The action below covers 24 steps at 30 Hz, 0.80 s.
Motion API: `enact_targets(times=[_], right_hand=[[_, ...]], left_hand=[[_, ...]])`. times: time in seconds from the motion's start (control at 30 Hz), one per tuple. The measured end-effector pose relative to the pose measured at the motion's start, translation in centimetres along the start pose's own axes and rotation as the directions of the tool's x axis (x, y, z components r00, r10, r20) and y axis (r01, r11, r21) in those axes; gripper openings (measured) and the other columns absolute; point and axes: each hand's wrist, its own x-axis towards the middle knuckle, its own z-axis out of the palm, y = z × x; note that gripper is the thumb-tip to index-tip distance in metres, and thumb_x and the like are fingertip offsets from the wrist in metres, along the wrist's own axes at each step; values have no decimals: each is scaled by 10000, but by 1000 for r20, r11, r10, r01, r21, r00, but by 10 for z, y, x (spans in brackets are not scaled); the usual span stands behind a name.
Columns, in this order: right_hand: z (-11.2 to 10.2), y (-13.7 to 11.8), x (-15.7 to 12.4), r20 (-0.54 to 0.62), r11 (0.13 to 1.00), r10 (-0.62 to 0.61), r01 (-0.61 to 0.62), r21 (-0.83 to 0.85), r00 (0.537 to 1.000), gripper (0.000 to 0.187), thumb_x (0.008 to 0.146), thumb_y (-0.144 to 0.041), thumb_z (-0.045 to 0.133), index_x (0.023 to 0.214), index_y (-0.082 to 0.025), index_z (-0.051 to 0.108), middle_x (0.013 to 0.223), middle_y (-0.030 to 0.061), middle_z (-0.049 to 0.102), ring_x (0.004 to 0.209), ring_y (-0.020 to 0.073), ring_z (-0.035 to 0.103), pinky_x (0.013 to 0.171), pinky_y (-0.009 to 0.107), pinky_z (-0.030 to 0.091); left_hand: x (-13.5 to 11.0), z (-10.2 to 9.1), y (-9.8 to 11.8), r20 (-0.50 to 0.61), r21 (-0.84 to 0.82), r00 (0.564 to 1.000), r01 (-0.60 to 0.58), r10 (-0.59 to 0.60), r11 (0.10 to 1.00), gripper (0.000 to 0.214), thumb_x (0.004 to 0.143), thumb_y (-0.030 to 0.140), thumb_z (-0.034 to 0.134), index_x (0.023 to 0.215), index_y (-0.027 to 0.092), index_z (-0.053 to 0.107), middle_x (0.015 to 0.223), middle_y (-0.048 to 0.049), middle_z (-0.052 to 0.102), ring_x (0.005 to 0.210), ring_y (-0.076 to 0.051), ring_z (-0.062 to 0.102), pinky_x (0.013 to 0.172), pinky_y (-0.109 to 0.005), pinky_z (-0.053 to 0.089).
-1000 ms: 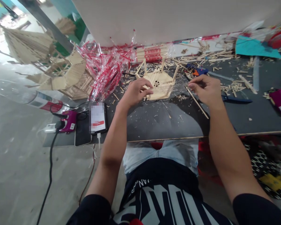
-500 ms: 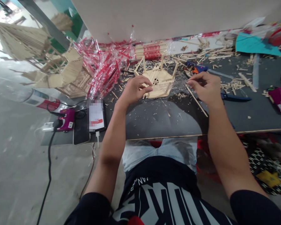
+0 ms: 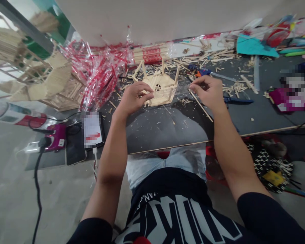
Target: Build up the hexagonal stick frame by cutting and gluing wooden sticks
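Observation:
A small six-sided frame of pale wooden sticks (image 3: 165,99) sits on the dark tabletop, with upright posts around a flat base. My left hand (image 3: 136,96) is at its front left side, thumb and forefinger curled close together by the rim; what they pinch is not clear. To the right of the frame, my right hand (image 3: 208,89) holds thumb and fingertips together, and anything between them is too small to name. A faint see-through streak spans the gap between the hands. One thin wooden stick (image 3: 204,110) slants below the right fingertips; contact cannot be told.
Crumpled red-and-clear wrappers (image 3: 96,74) and a wrapped stick bundle (image 3: 151,54) lie behind. A blue glue gun (image 3: 199,70) and dark-blue-handled tool (image 3: 238,100) are to the right. Phone (image 3: 92,130), purple power strip (image 3: 56,137) and larger stick models (image 3: 48,79) stand left.
The whole view has shifted, so the table's contents appear farther left and more shows at right. Both hands keep nearly the same pose beside the stick frame.

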Motion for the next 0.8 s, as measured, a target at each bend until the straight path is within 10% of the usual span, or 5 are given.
enact_targets(times=[0.8], right_hand=[[-2,-4,0,46,998,63,-62,-29,997,201,882,-459,718,867,-258,717,781,27,688,746,184,637,678,344,534]], left_hand=[[1,0,-1,-12,-20,1000,2,-2,1000,124,848,331,726,880,222,777,980,-57,762,859,-171,685,671,-251,558]])
